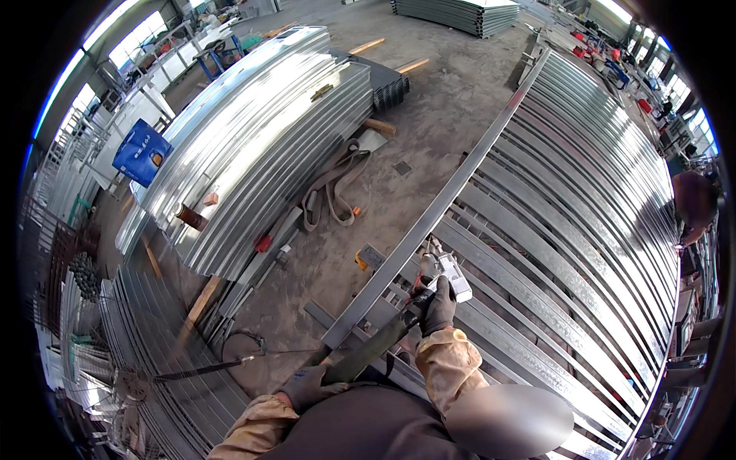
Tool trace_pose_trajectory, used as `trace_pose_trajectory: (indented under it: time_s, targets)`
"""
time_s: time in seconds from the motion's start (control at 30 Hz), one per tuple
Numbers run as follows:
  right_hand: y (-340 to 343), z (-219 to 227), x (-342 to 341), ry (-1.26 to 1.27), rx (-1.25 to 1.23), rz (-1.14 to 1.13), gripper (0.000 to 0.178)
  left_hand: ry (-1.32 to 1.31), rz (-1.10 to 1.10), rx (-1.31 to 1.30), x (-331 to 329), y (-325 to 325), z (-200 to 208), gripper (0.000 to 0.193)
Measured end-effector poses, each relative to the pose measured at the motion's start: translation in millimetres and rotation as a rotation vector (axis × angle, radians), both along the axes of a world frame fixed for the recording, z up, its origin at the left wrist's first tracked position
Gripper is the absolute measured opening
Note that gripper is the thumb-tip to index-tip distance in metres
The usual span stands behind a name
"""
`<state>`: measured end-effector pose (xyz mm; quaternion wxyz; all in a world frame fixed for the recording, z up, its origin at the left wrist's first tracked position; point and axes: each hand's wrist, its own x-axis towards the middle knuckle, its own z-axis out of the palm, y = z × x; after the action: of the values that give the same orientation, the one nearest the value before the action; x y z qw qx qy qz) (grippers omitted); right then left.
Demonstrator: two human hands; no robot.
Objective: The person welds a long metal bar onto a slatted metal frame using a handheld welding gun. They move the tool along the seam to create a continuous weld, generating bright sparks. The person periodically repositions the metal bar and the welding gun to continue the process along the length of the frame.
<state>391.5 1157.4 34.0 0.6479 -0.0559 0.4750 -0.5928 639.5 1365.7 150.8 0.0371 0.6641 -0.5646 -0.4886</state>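
Observation:
My right hand (440, 308), in a dark glove, is closed around the grip of a white-bodied welding gun (454, 277). The gun's narrow metal tip (434, 244) points away from me, close to the long edge bar (448, 199) of a slatted metal frame (571, 199). From the gun's rear a thick hose in a dark green sleeve (376, 341) runs down toward my waist. Low in front of my body, my gloved left hand (313, 387) is closed over that hose, its fingers partly hidden. Where the tip meets metal is too small to tell.
Stacked shiny metal panels (268, 130) lie to the left, with a blue bag (142, 152) on top. A grey strap (337, 184) lies looped on the floor between stack and frame. Another person (694, 201) is at the frame's right side. More panels (460, 17) are stacked far off.

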Motion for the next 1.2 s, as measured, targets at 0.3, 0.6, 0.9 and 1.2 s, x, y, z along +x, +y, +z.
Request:
trace_pose_trajectory:
  time_s: [0.3, 0.6, 0.9, 1.2]
  targets:
    - [11, 5, 6, -0.007, 0.04, 0.017, 0.038, 0.009, 0.012, -0.021, 8, 15, -11, 0.065]
    - [10, -13, 8, -0.012, 0.047, 0.047, 0.039, -0.016, 0.01, -0.052, 9, 22, -18, 0.065]
    - [7, -21, 5, -0.013, 0.057, 0.038, 0.038, -0.028, 0.03, 0.034, 3, 19, -10, 0.068]
    - [8, -20, 5, -0.001, 0.064, 0.082, 0.042, -0.021, 0.046, 0.029, 1, 22, -8, 0.068]
